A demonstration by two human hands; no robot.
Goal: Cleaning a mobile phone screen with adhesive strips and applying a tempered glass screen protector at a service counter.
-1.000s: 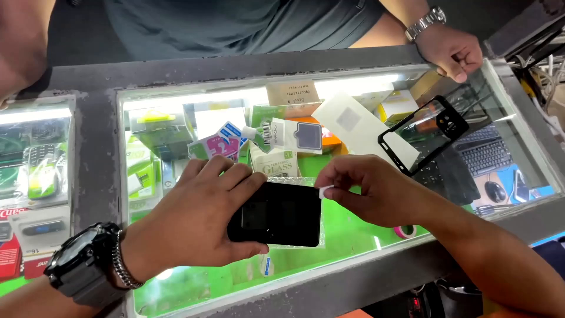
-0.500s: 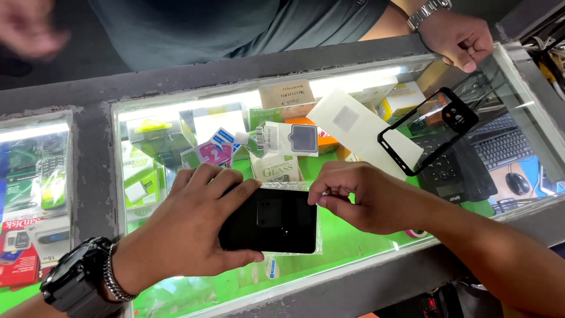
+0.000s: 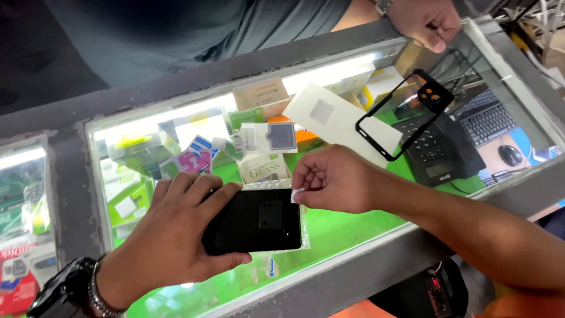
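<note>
- Your left hand [image 3: 170,235] lay flat on the glass counter top [image 3: 353,229], fingers spread and curled round the left end of a black rectangular phone [image 3: 256,221], thumb under its lower edge; a dark wristwatch [image 3: 59,294] and a metal bead bracelet [image 3: 97,294] sat on that wrist.
- The phone rested flat on the glass, near the front edge, w/ a clear film sheet [image 3: 303,232] showing at its right side.
- Your right hand [image 3: 338,179] was closed to a pinch, thumb and forefinger gripping a small white tab [image 3: 297,195] at the phone's upper right corner.
- An empty black phone case w/ an orange camera patch [image 3: 403,112] lay on the glass, well to the right of the phone and beyond it.
- A white flat sleeve w/ a grey square [image 3: 332,118] lay just beside the case, on its left.
- Under the glass, on a green lit shelf: a tan box [image 3: 261,94] at the back, a white card pack w/ a dark square [image 3: 271,138] in the centre, a pink and blue small pack [image 3: 194,159] to the left, green and white boxes [image 3: 126,194] far left.
- A black desk phone w/ keypad [image 3: 438,153] sat at right.
- Another person's hand [image 3: 426,20] rested on the counter's far right corner.
</note>
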